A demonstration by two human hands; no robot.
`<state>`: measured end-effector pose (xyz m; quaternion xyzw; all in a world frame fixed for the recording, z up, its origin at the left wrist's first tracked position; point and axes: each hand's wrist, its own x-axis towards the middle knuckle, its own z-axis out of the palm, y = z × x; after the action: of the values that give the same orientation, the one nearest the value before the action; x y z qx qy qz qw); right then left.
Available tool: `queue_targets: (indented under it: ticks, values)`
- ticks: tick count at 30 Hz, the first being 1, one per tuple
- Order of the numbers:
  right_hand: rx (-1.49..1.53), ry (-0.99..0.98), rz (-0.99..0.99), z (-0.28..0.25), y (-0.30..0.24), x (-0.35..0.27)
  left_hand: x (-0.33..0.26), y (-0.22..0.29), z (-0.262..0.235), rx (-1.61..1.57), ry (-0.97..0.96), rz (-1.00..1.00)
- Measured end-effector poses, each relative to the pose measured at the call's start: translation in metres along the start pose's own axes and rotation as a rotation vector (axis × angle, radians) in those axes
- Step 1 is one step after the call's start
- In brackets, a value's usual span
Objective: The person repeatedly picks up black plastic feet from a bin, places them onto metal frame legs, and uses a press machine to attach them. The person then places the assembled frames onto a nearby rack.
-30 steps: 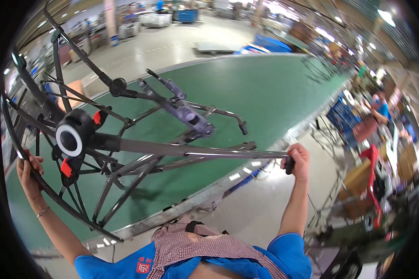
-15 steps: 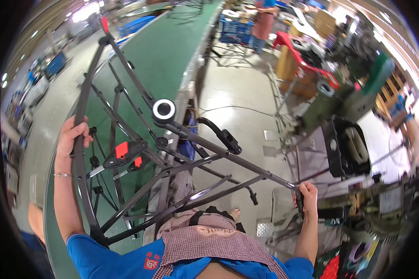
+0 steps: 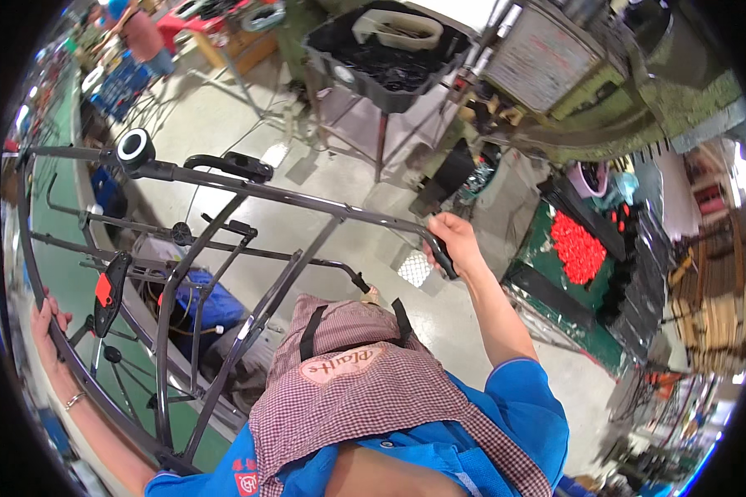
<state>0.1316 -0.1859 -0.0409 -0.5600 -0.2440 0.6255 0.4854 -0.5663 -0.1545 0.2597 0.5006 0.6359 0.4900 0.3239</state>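
A dark metal folding frame of crossing tubes, like a stroller frame (image 3: 307,205), spans the space before me. My left hand (image 3: 51,321) is at the curved outer tube on the far left, thumb and fingers around it. The curved black handle end is closed in my right hand (image 3: 456,243). A round black hub with a white ring (image 3: 134,146) sits on the upper tube. Beside it, a black curved lever (image 3: 232,165) stands up from the tube. A red piece (image 3: 104,290) shows on a black joint plate near my left hand.
A green conveyor belt (image 3: 45,199) runs beneath the frame's left part. Ahead stands a black bin (image 3: 394,101) of black parts. A green machine (image 3: 539,132) and a bench with a red parts pile (image 3: 578,247) are at right. Another person (image 3: 142,40) stands far left.
My view has turned to the right, bringing the black bin and red parts toward the middle. The frame has turned along with me, both hands still on it.
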Motion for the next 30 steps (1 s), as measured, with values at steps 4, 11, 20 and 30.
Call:
queue_targets:
  ticks: [4, 11, 20, 30]
  values:
    - [-0.004, 0.046, -0.045, 0.002, -0.044, -0.008, 0.028, 0.001, 0.016, -0.037, -0.003, -0.143]
    - [-0.191, 0.142, -0.132, 0.024, -0.076, -0.036, 0.106, -0.101, 0.042, -0.263, -0.111, -0.393]
    - [-0.377, 0.53, -0.195, 0.035, -0.114, -0.063, 0.213, -0.168, 0.153, -0.315, -0.35, -0.479]
    - [-0.325, 0.611, -0.154, 0.014, -0.104, -0.05, 0.256, -0.165, 0.216, -0.278, -0.411, -0.462]
